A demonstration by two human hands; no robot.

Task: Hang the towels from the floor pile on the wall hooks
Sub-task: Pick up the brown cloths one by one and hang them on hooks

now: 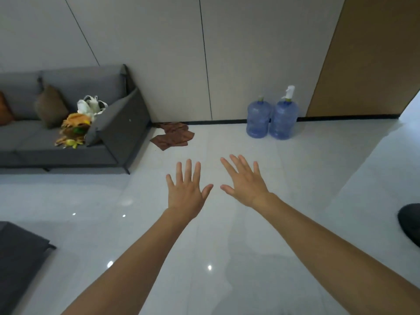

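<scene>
We are holding both hands out flat over the shiny white floor (227, 251). Our left hand (185, 196) is spreading its fingers (188, 170) wide apart. It is holding nothing and touching nothing. Our right hand (245, 185) is doing the same just beside it, at 3 o'clock, with fingers straight and apart. The brown towels (173, 137) are lying in a pile on the floor at 11 o'clock from our hands, well apart from them. They are sitting right by the wall (170, 64), just beside the end of the gray sofa (120, 126). Two blue water jugs (271, 119) are standing at 1 o'clock, against the wall.
</scene>
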